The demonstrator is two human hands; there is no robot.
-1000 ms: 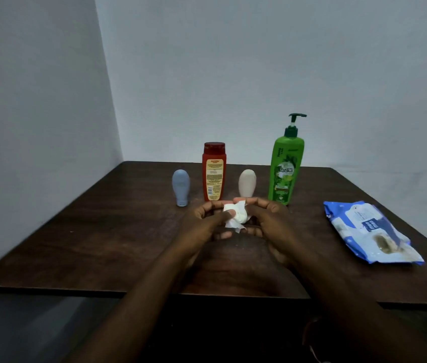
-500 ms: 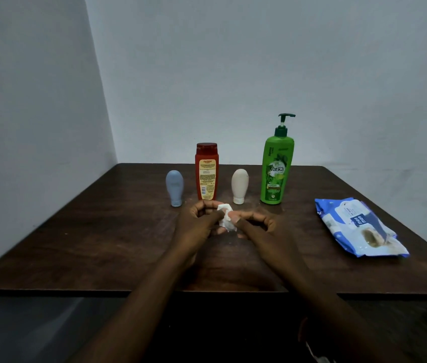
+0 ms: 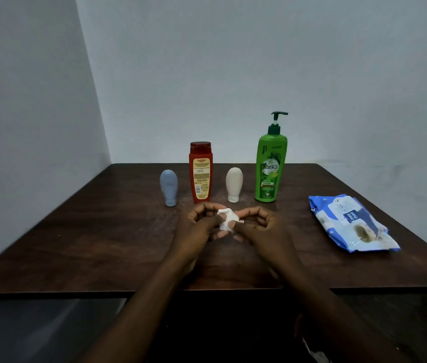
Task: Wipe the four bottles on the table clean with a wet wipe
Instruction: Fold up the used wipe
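Over the near half of the dark wooden table (image 3: 76,244), the left hand (image 3: 196,226) and the right hand (image 3: 264,229) met, both pinching a crumpled wet wipe (image 3: 226,218) between curled fingers. To the right lay a blue wipes pack (image 3: 351,224). Behind stood four upright bottles: a blue bottle (image 3: 169,187), a red bottle (image 3: 200,172), a beige bottle (image 3: 234,184) and a green pump bottle (image 3: 270,166).

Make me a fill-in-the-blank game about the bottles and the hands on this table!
1. The tallest bottle, with a pump on top, is ____.
2. The left hand and right hand pinch a crumpled wipe coloured ____.
3. The bottle between the blue bottle and the cream bottle is ____.
4. The wipes packet lies on the person's ____ side.
Missing words: green, white, red, right.
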